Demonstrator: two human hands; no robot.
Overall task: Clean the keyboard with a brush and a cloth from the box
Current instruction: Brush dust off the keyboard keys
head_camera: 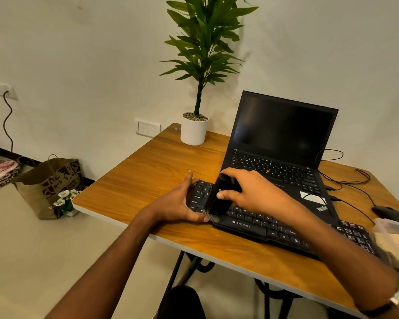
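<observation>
Black brush (219, 199) gripped in right hand (251, 192), left hand (180, 203) clasping keyboard (251, 224) end.

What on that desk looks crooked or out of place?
The external keyboard lies askew, angled across the table, and its far edge seems to overlap the open laptop. The left hand steadies its end; the right hand holds the brush. Nothing looks spilled or broken.
</observation>
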